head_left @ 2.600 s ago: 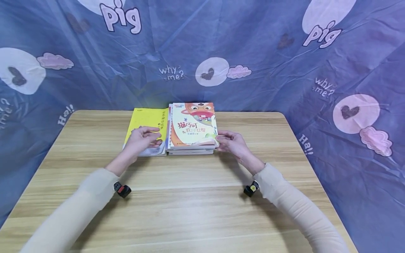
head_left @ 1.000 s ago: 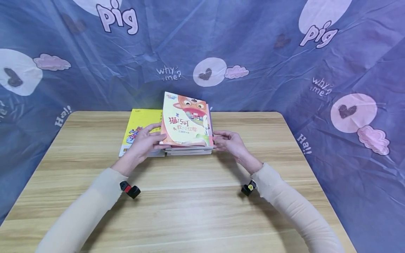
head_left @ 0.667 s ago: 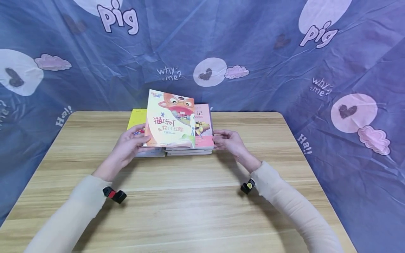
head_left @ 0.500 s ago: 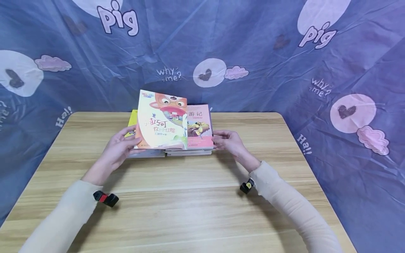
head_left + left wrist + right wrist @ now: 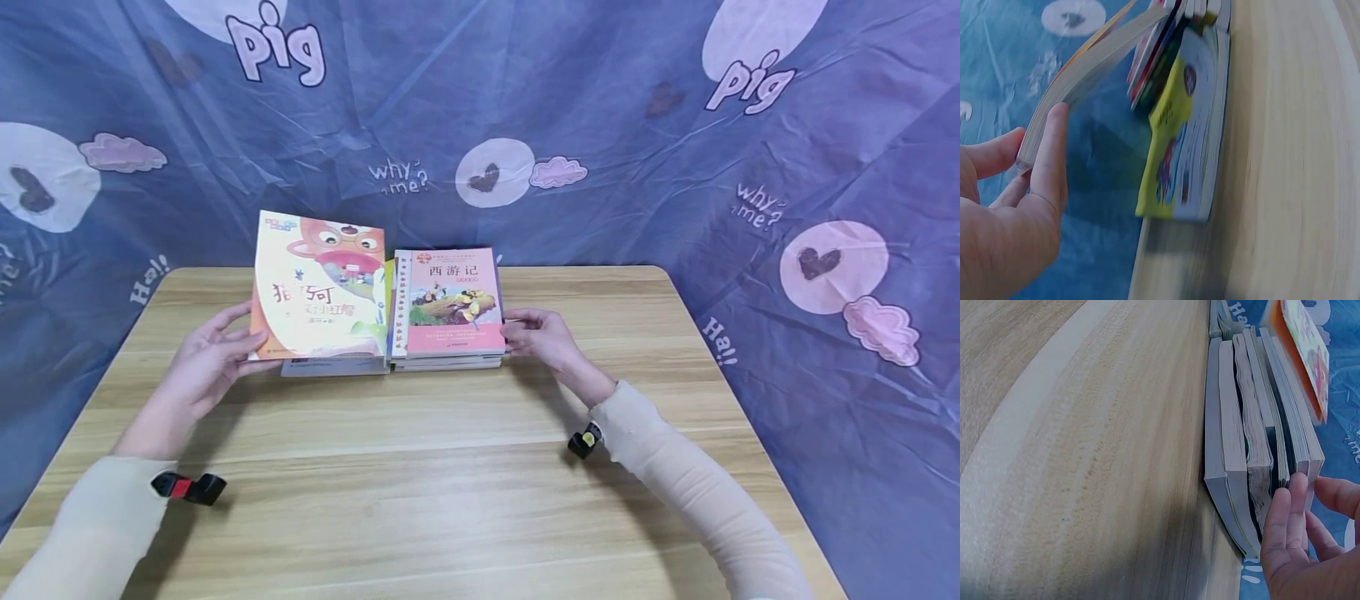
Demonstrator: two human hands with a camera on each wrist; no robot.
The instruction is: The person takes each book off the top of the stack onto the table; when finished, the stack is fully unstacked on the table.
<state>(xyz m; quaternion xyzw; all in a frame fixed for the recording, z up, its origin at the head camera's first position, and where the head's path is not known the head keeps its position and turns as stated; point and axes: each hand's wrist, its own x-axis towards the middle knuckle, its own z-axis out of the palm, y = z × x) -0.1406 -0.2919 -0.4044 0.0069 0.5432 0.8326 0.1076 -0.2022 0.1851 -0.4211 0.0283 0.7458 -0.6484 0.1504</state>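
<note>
Printed "西游记" across the cover of the pink book (image 5: 448, 304) at frame centre. Just left of it, partly legible "巧可" on the orange cartoon book (image 5: 318, 287). On the blue backdrop cloth (image 5: 600, 100): "pig" upper left and upper right, "why me?" at upper centre and right, "Ha!!" at both table ends.

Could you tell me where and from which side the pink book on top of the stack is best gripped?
Take the pink book by its free right edge, coming from the right, where the right hand already touches the stack. The orange book, held by the left hand, crowds its left side.
</note>
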